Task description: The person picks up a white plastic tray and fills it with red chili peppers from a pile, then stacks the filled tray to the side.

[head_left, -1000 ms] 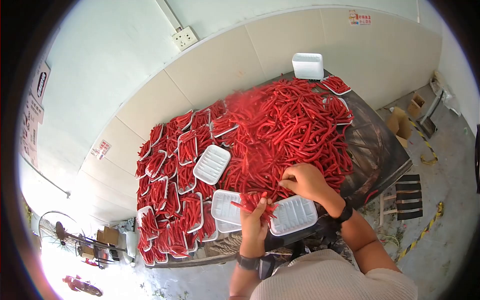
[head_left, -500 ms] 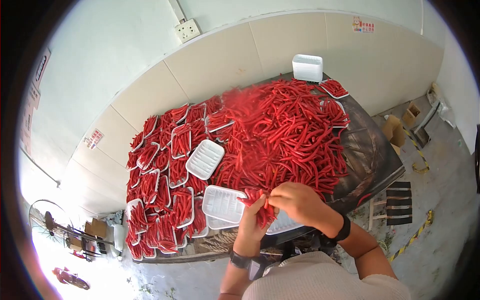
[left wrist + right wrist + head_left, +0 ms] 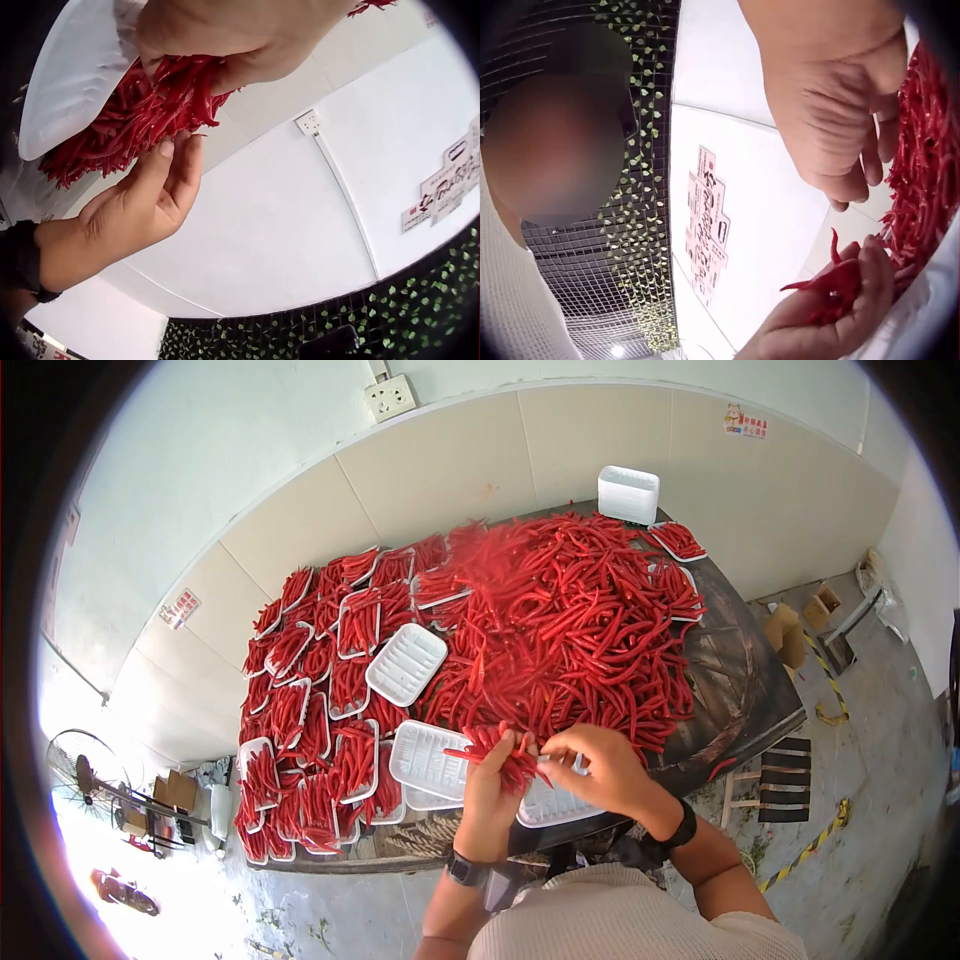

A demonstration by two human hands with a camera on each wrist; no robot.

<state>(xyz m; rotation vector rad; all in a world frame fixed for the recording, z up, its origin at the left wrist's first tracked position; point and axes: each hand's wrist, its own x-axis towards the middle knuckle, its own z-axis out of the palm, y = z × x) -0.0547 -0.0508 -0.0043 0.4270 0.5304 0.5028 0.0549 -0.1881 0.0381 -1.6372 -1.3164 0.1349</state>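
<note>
My left hand (image 3: 487, 805) grips a bunch of red chili peppers (image 3: 510, 760) over the front of the table. My right hand (image 3: 605, 765) is close beside it, thumb and fingers bent together at the bunch's right side; I cannot tell whether a chili is between them. In the left wrist view the right fingertips (image 3: 180, 142) are right under the hanging chilies (image 3: 150, 112). Below the hands are a white plastic tray (image 3: 425, 760), lying over another, and a second tray (image 3: 550, 810) partly covered by the right hand.
A big heap of chilies (image 3: 590, 630) covers the table's middle. Trays filled with chilies (image 3: 375, 755) crowd its left side. One tray without chilies (image 3: 407, 665) lies between them. A stack of trays (image 3: 628, 495) stands at the back. Dark table surface (image 3: 735, 690) shows on the right.
My right hand has come from the heap's front edge to the bunch in my left hand. The left hand keeps its grip on the chilies. The head view has shifted slightly.
</note>
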